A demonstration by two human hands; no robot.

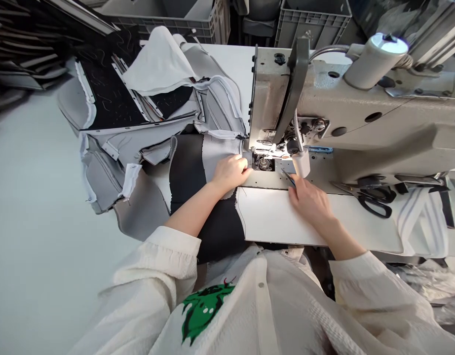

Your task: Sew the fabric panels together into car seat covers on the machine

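My left hand [231, 172] rests on a grey and black fabric piece [198, 167], its fingers curled at the cloth's edge right beside the open bobbin area [264, 162] of an industrial sewing machine [323, 108]. My right hand [309, 197] lies on the white machine bed [272, 217] and pinches a small thin tool [288, 177] that points toward the needle plate. The machine's lamp lights that spot.
A heap of grey, black and white cut fabric pieces [138, 98] lies on the table [27, 197] to the left. Black scissors [371, 197] lie on the bed at right, near white straps [423, 217]. Grey crates [312, 19] stand behind.
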